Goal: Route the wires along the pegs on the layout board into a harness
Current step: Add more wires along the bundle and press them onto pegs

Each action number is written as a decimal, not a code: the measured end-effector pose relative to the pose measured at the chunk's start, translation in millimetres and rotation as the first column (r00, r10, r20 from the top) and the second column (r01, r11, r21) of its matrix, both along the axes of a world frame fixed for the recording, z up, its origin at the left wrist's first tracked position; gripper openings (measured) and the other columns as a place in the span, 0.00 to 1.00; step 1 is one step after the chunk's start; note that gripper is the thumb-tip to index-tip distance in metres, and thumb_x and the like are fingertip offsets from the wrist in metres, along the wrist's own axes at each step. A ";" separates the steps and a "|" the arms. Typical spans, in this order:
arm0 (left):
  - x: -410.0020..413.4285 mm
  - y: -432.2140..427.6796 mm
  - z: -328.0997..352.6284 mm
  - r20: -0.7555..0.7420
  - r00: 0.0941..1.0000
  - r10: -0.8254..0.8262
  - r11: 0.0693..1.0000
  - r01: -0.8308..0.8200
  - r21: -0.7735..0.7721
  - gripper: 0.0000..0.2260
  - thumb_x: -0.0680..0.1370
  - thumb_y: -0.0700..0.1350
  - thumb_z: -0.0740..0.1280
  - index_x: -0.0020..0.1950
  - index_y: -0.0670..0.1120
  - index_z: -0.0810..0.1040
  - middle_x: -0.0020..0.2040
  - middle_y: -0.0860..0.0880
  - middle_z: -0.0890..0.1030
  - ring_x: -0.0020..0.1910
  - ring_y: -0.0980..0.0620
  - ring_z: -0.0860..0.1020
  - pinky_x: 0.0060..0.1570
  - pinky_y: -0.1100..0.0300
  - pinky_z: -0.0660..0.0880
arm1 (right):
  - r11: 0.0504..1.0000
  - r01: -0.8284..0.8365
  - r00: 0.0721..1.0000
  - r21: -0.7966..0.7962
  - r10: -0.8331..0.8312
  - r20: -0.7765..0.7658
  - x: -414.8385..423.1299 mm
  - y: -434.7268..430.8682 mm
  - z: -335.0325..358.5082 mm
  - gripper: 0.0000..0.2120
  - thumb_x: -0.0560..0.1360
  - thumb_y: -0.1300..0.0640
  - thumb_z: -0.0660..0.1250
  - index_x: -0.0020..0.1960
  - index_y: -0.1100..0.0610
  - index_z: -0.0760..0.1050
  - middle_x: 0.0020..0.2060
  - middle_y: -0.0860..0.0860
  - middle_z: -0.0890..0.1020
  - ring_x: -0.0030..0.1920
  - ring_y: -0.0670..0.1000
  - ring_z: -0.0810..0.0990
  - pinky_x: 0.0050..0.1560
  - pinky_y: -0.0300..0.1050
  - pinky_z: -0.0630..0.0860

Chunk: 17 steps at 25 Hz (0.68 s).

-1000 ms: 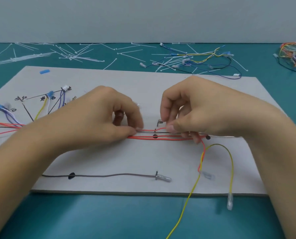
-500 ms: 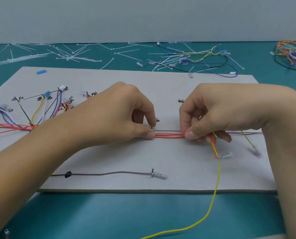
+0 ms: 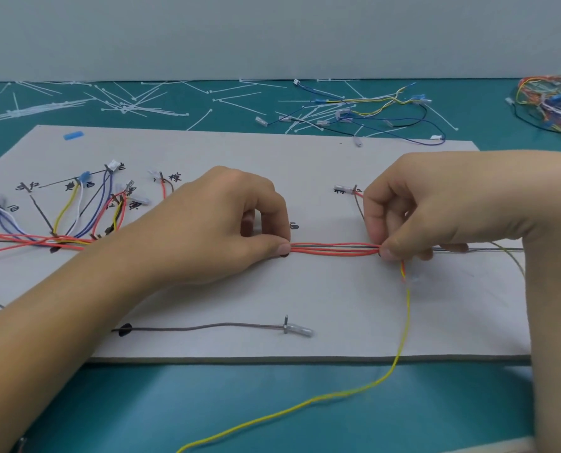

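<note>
A grey layout board (image 3: 321, 165) lies on the teal table, with metal pegs and handwritten labels. A bundle of red wires and one dark wire (image 3: 334, 249) runs straight along the board's middle. My left hand (image 3: 213, 230) pinches the bundle at its left end between thumb and forefinger. My right hand (image 3: 429, 210) pinches it at the right end. A yellow wire (image 3: 403, 335) drops from under my right hand, crosses the board's front edge and trails over the table. Several coloured wires fan out (image 3: 76, 210) to pegs at the board's left.
A grey wire with a clear terminal (image 3: 297, 330) lies along the board's front beside a peg. White cable ties (image 3: 125, 103) are scattered behind the board. Loose wires (image 3: 370, 112) lie at the back, and a tangled bundle (image 3: 550, 103) sits far right.
Both hands have slid apart along the red bundle, my right hand moving right. The stretch of wire between them is longer and straighter. The yellow wire's loop has pulled out into a single trailing strand.
</note>
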<state>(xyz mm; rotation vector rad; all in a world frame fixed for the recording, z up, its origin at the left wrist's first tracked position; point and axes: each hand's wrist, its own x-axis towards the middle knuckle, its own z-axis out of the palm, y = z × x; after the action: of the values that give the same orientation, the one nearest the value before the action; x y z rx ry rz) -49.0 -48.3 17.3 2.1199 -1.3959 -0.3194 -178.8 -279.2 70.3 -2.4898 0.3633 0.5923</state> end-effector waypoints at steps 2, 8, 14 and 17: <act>1.0 0.2 -1.7 -0.001 1.000 -0.001 1.000 0.001 -0.010 0.05 0.72 0.57 0.71 0.41 0.58 0.83 0.43 0.58 0.82 0.41 0.55 0.79 0.43 0.49 0.78 | 1.000 0.019 1.000 -0.005 -0.019 -0.016 -1.0 -1.6 0.0 0.08 0.68 0.59 0.77 0.41 0.48 0.81 0.32 0.52 0.86 0.26 0.46 0.79 0.22 0.37 0.69; 2.0 0.3 -4.8 0.001 1.000 -0.023 0.999 0.023 -0.047 0.05 0.72 0.56 0.71 0.41 0.57 0.84 0.43 0.58 0.82 0.40 0.55 0.79 0.41 0.50 0.77 | 0.998 0.069 0.997 0.005 -0.069 -0.019 -3.0 -7.2 0.4 0.04 0.71 0.62 0.76 0.40 0.56 0.83 0.32 0.54 0.86 0.22 0.45 0.74 0.22 0.37 0.70; 2.6 -2.3 -3.6 0.018 0.998 -0.056 0.997 0.057 -0.061 0.04 0.72 0.53 0.72 0.39 0.55 0.84 0.41 0.58 0.82 0.39 0.54 0.80 0.41 0.50 0.77 | 0.989 -0.017 0.999 -0.147 0.024 0.046 0.1 -0.7 -2.0 0.05 0.70 0.58 0.76 0.39 0.49 0.82 0.30 0.48 0.86 0.25 0.47 0.78 0.24 0.37 0.73; 2.5 -3.2 -2.2 0.030 0.997 -0.076 0.993 0.078 -0.085 0.04 0.72 0.50 0.72 0.38 0.54 0.84 0.39 0.57 0.82 0.40 0.54 0.80 0.41 0.52 0.77 | 0.985 -0.028 0.997 -0.169 0.041 0.071 -1.0 2.0 -1.4 0.06 0.71 0.59 0.76 0.39 0.49 0.82 0.29 0.47 0.85 0.23 0.47 0.78 0.23 0.36 0.73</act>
<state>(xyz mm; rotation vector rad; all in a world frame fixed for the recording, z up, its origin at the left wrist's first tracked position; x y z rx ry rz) -46.5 -51.6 15.0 2.0117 -1.4830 -0.2568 -179.8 -277.2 69.0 -2.6759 0.3549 0.4990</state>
